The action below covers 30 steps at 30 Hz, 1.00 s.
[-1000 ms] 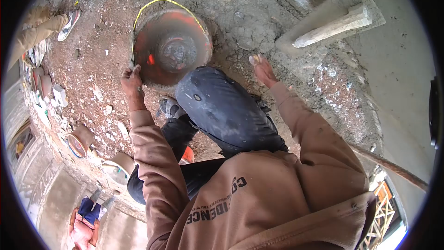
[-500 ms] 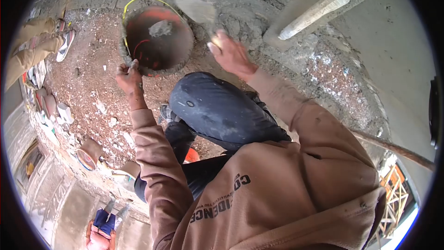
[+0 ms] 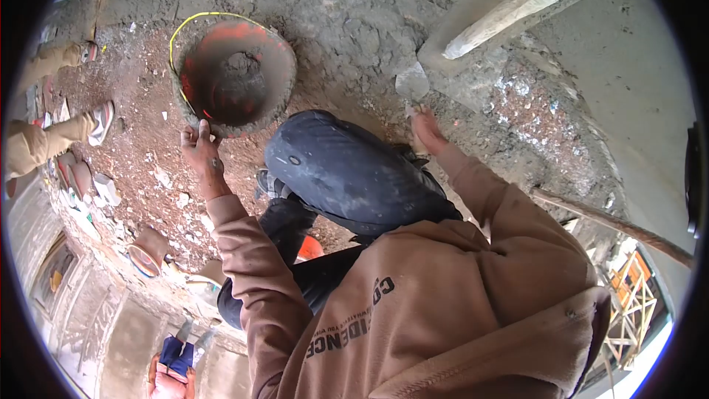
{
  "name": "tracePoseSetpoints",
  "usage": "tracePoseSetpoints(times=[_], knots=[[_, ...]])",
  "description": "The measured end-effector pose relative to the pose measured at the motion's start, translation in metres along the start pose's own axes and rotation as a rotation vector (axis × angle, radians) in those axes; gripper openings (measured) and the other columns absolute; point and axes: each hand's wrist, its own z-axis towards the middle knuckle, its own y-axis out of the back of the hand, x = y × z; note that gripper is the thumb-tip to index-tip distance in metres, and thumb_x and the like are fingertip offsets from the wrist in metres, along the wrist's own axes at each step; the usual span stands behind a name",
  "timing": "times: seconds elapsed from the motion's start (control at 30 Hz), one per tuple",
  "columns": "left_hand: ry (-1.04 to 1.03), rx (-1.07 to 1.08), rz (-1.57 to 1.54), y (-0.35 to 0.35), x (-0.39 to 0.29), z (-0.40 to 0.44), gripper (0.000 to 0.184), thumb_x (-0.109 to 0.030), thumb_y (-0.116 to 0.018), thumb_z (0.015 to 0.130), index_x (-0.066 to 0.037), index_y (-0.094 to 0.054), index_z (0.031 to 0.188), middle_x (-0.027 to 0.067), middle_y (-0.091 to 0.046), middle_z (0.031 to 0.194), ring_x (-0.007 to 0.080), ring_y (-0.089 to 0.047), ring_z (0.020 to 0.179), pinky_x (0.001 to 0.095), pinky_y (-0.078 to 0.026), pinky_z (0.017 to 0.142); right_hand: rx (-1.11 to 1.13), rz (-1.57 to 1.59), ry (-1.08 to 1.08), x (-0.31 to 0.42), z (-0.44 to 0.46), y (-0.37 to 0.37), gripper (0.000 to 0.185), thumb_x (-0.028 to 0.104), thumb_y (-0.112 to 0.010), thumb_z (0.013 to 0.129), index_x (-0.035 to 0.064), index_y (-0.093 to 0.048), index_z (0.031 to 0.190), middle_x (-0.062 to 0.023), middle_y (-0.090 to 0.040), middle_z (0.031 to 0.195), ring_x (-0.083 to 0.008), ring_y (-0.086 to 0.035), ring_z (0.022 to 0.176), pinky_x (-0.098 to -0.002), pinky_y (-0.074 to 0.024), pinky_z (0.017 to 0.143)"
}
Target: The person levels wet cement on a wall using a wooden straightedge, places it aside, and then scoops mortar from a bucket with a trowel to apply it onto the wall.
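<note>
A mortar-smeared bucket (image 3: 277, 63), red-orange inside, tilts with its mouth toward me. A grey lump of mortar (image 3: 240, 66) lies at its bottom, and a yellow handle (image 3: 172, 48) runs along the rim. My left hand (image 3: 201, 149) grips the near rim with its fingers closed. Out to the right, my right hand (image 3: 426, 129) is closed around the handle of a trowel (image 3: 412, 83). The trowel's grey blade is over the wet mortar (image 3: 354, 37) on the ground. Its grip is mostly hidden by my fingers.
A large float (image 3: 506, 15) with a wooden handle lies at the upper right. Rubble (image 3: 535, 114) and a wooden pole (image 3: 613, 225) are on the right. At left is another person's shoe (image 3: 102, 122); a further person (image 3: 173, 369) stands below. Several containers (image 3: 148, 250) line the left.
My right hand has swung the trowel right and back, away from the bucket. The bucket has shifted slightly left, and the mortar lump sits deeper inside. The person at left has shifted their feet.
</note>
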Motion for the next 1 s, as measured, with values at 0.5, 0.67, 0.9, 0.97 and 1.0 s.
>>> tracePoseSetpoints(times=[0.5, 0.67, 0.9, 0.97, 1.0], knots=[[-0.006, 0.047, -0.031, 0.009, 0.006, -0.001, 0.018, -0.005, -0.062, 0.093, -0.012, -0.045, 0.092, -0.0001, -0.058, 0.083, 0.0107, -0.056, 0.074, 0.0311, -0.055, 0.061, -0.040, -0.087, 0.208, 0.092, 0.076, -0.038, 0.061, 0.040, -0.057, 0.095, -0.0017, -0.044, 0.137, -0.0245, -0.057, 0.124, -0.0327, -0.059, 0.107, -0.0415, -0.0502, 0.083], [0.012, 0.028, -0.047, 0.000, 0.001, -0.005, 0.016, -0.004, -0.061, 0.093, -0.010, -0.046, 0.093, 0.0005, -0.058, 0.083, 0.0108, -0.055, 0.072, 0.0301, -0.054, 0.061, 0.017, -0.145, 0.164, 0.147, 0.031, -0.034, 0.071, 0.043, -0.055, 0.095, -0.0056, -0.035, 0.143, -0.0273, -0.053, 0.132, -0.0383, -0.055, 0.116, -0.0442, -0.0464, 0.095], [-0.019, 0.034, -0.036, -0.001, 0.010, -0.002, 0.015, -0.006, -0.061, 0.094, -0.011, -0.046, 0.093, 0.0011, -0.060, 0.083, 0.0111, -0.055, 0.072, 0.0332, -0.056, 0.064, 0.029, -0.698, 0.741, 0.183, -0.035, -0.105, 0.046, 0.027, -0.053, 0.097, -0.0064, -0.046, 0.128, -0.0210, -0.061, 0.113, -0.0295, -0.063, 0.100, -0.0340, -0.0536, 0.082], [-0.011, 0.014, -0.037, -0.013, -0.005, -0.013, 0.014, -0.003, -0.059, 0.094, -0.006, -0.046, 0.096, 0.0028, -0.060, 0.085, 0.0114, -0.056, 0.074, 0.0331, -0.057, 0.063, 0.199, -0.667, 0.907, 0.211, -0.058, -0.131, 0.034, 0.024, -0.051, 0.097, -0.0029, -0.046, 0.118, -0.0137, -0.061, 0.093, -0.0271, -0.061, 0.076, -0.0361, -0.0547, 0.070], [-0.011, 0.014, -0.054, -0.017, -0.009, -0.016, 0.013, -0.002, -0.058, 0.094, -0.006, -0.046, 0.098, 0.0034, -0.061, 0.086, 0.0114, -0.056, 0.073, 0.0332, -0.057, 0.062, 0.231, -0.670, 0.946, 0.212, -0.061, -0.138, 0.030, 0.022, -0.051, 0.097, -0.0015, -0.046, 0.115, -0.0111, -0.059, 0.087, -0.0259, -0.059, 0.069, -0.0368, -0.0547, 0.066]])
